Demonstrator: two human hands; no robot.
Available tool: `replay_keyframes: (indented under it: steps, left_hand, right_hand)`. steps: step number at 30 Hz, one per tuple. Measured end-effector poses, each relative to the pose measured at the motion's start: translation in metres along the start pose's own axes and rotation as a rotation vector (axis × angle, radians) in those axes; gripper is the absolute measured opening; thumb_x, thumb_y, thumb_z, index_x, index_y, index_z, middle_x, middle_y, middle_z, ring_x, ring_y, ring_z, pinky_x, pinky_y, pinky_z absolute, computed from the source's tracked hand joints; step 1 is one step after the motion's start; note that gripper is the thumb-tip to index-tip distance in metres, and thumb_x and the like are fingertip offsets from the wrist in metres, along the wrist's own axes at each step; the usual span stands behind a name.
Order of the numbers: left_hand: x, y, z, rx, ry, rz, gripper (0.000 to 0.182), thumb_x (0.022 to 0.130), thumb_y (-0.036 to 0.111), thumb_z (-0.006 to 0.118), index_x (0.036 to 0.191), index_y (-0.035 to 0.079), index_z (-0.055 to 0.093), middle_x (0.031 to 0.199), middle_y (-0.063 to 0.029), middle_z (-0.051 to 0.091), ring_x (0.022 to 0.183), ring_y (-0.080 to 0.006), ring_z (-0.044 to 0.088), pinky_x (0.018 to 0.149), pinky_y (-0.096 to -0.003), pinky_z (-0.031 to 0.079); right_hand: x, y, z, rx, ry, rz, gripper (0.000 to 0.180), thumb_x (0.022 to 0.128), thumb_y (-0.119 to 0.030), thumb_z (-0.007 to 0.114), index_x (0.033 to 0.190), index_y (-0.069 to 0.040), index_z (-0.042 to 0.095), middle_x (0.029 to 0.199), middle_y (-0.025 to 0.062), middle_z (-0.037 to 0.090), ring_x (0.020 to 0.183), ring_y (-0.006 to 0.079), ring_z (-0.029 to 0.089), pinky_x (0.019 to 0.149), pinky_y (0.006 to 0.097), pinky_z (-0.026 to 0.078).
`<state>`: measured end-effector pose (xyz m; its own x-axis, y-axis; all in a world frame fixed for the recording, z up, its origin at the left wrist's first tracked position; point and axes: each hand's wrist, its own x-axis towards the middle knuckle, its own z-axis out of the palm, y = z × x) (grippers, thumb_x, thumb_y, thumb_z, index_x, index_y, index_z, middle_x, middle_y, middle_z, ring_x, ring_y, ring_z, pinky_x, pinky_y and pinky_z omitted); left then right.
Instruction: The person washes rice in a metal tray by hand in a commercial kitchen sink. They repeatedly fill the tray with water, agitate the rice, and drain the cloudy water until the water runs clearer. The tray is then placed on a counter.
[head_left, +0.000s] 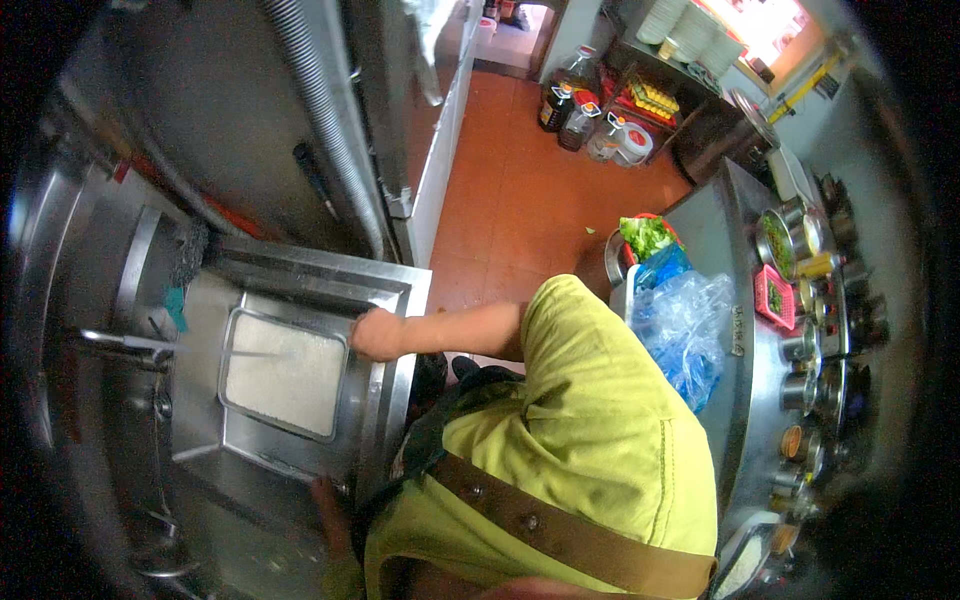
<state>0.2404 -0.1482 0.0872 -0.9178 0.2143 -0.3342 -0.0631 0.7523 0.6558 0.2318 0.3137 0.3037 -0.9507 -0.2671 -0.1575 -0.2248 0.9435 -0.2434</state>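
A rectangular metal tray (222, 375) sits inside a stainless steel sink basin (196, 427). White grains, apparently rice, lie in the tray under cloudy water (281, 382). A stream of water runs from the metal faucet (105, 339) into the tray. My right hand (379, 335), fingers curled, is over the basin's near edge beside the tray's corner; whether it grips the rim cannot be made out. My left hand (326, 491) is dark and blurred, near the basin's lower edge in the picture.
Behind me stands a steel counter (739, 420) with a blue and clear plastic bag (682, 330), leafy greens (645, 236), a pink basket (774, 296) and several metal containers. Large bottles (577, 124) stand on the red tiled floor (499, 165). A corrugated hose (322, 112) hangs beside the sink.
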Motion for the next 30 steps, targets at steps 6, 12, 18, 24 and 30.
replay_keyframes:
  steps: [6,12,18,24,30]
  left_hand:
    - [-0.018,0.038,-0.006,0.041,0.051,0.011,0.028,0.088,0.024,0.054,0.084,-0.003,0.051,0.072,-0.0153,0.051,0.065,-0.0250,0.048,0.065,-0.0392,0.042]
    - [-0.025,0.062,-0.022,0.091,0.138,0.061,0.028,0.090,0.024,0.053,0.089,-0.004,0.053,0.075,-0.0151,0.053,0.067,-0.0257,0.049,0.067,-0.0392,0.043]
    - [-0.053,0.111,-0.016,0.190,0.252,0.006,0.034,0.093,0.030,0.050,0.093,-0.004,0.057,0.081,-0.0194,0.058,0.076,-0.0386,0.056,0.070,-0.0424,0.044]
    - [-0.091,0.179,0.010,0.168,0.557,-0.139,0.025,0.090,0.023,0.052,0.094,0.000,0.059,0.090,-0.0207,0.060,0.086,-0.0385,0.057,0.076,-0.0412,0.044]
    - [-0.103,0.219,0.021,0.370,0.682,-0.206,0.023,0.090,0.023,0.050,0.097,0.004,0.062,0.095,-0.0170,0.062,0.091,-0.0349,0.058,0.081,-0.0431,0.045]
  right_hand:
    - [-0.016,0.009,0.009,0.027,0.008,-0.082,0.027,0.076,-0.031,0.062,0.073,-0.005,0.069,0.076,0.0153,0.067,0.073,0.0331,0.065,0.063,0.0445,0.052]
    - [-0.010,0.012,0.013,0.031,-0.011,-0.146,0.029,0.079,-0.032,0.062,0.070,-0.005,0.069,0.075,0.0150,0.067,0.072,0.0325,0.065,0.061,0.0437,0.052]
    - [-0.008,0.025,0.022,-0.005,0.020,-0.247,0.013,0.071,-0.019,0.062,0.067,-0.007,0.068,0.073,0.0134,0.066,0.070,0.0307,0.065,0.056,0.0425,0.052]
    - [-0.018,0.039,0.013,-0.016,0.003,-0.354,0.012,0.077,-0.019,0.057,0.076,-0.010,0.065,0.078,0.0115,0.064,0.076,0.0292,0.064,0.060,0.0411,0.051]
    - [-0.028,0.040,-0.006,0.082,0.146,-0.413,0.014,0.082,-0.018,0.056,0.086,-0.009,0.066,0.082,0.0105,0.065,0.081,0.0287,0.063,0.067,0.0396,0.051]
